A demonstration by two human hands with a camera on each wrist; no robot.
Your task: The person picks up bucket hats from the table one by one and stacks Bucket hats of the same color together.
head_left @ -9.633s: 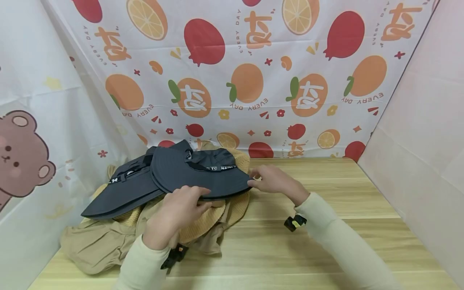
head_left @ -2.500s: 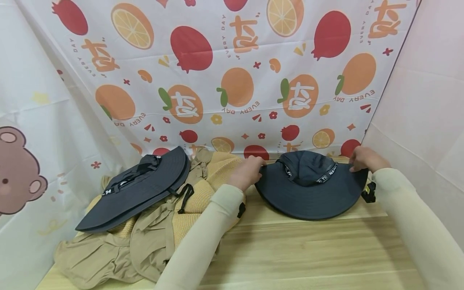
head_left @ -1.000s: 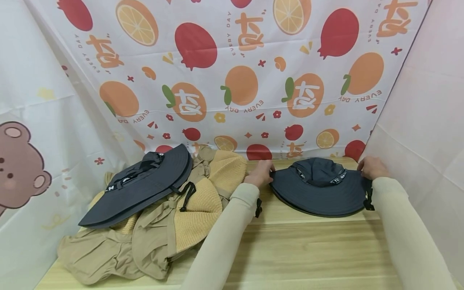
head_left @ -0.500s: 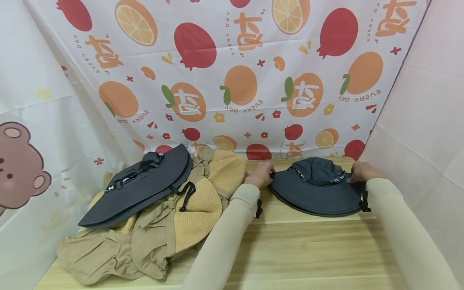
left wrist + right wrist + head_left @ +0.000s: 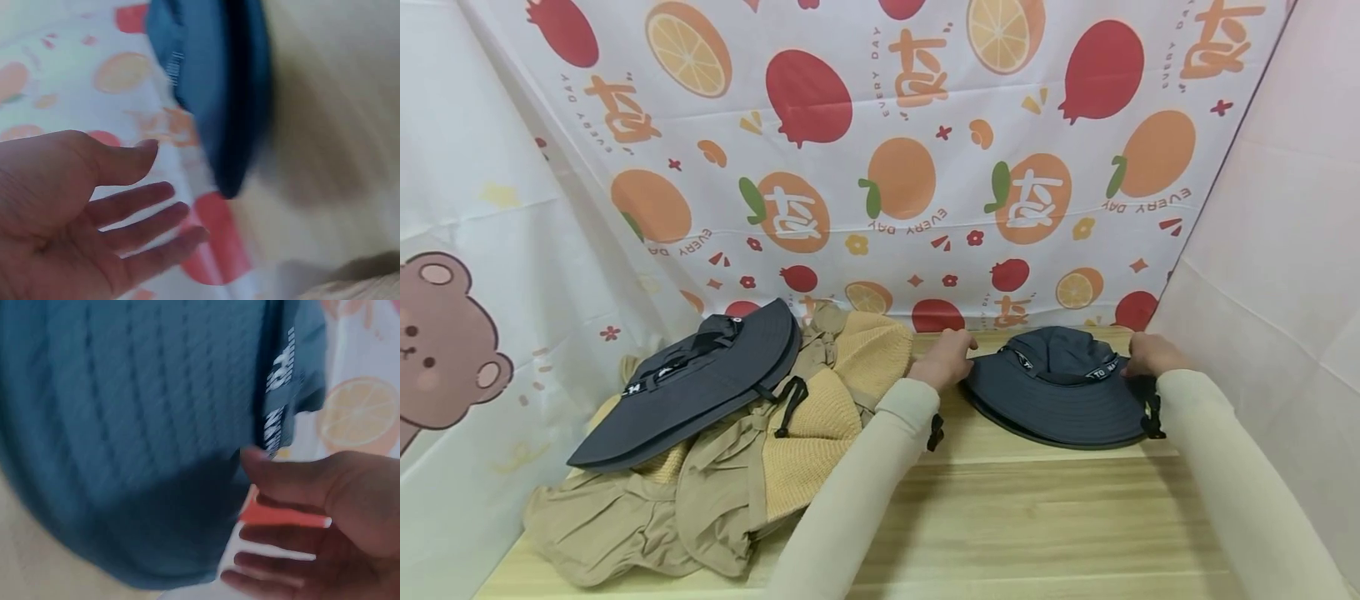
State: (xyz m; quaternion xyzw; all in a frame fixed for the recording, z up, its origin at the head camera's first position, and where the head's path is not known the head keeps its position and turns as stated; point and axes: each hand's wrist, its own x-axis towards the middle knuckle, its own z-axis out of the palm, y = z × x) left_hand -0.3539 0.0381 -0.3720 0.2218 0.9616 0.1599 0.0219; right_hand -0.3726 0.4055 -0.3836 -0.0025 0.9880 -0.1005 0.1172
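Observation:
A dark grey wide-brimmed sun hat (image 5: 1060, 400) lies on the table at the back right, its brim toward me; the rim shows a doubled edge. Beside its left end is my left hand (image 5: 943, 360). In the left wrist view that hand (image 5: 69, 212) is apart from the hat (image 5: 219, 81), thumb and fingers loosely extended. At the brim's right end is my right hand (image 5: 1152, 357). The right wrist view shows its thumb (image 5: 281, 478) over the brim (image 5: 137, 456), while the other fingers stay loosely extended by the edge, holding nothing visible.
On the left, more dark grey brimmed hats (image 5: 700, 392) lie stacked over woven straw hats (image 5: 812, 450) with tan cloth (image 5: 610, 525). A black cord (image 5: 790, 404) hangs from them. A fruit-print curtain (image 5: 895, 100) backs the wooden table (image 5: 1037, 525); a white wall (image 5: 1277, 292) bounds the right.
A dark hat has gone from the left pile to the back right of the table. Over the last half second my left hand has let go of its brim; the hat stays put.

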